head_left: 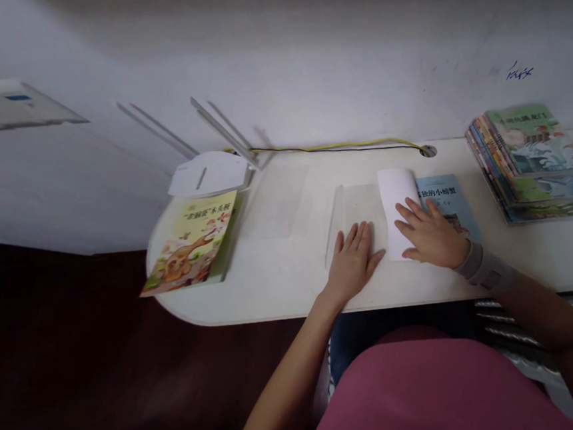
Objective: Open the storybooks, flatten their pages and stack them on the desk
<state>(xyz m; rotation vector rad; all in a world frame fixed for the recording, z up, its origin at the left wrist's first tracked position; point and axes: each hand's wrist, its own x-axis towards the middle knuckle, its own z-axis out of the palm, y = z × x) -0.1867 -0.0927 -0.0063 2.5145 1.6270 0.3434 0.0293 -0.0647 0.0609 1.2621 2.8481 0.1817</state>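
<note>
My left hand [352, 266] lies flat with its fingers stretched out, pressing on a clear plastic sheet [358, 202] on the table. Fingers spread, my right hand [431, 234] rests across a curved white page [397, 192] and the edge of a blue picture book [448, 197]. The white page stands along the left side of the blue cover, over the plastic. Part of the book is hidden under my right hand and wrist. Neither hand grips anything.
A yellow-green picture book [193, 243] overhangs the table's left end, before a white router [210, 173] with raised antennas. At right stands a stack of picture books [537, 159]. Yellow and black cables [331, 148] run along the wall into a hole [428, 152] in the white table [273, 290].
</note>
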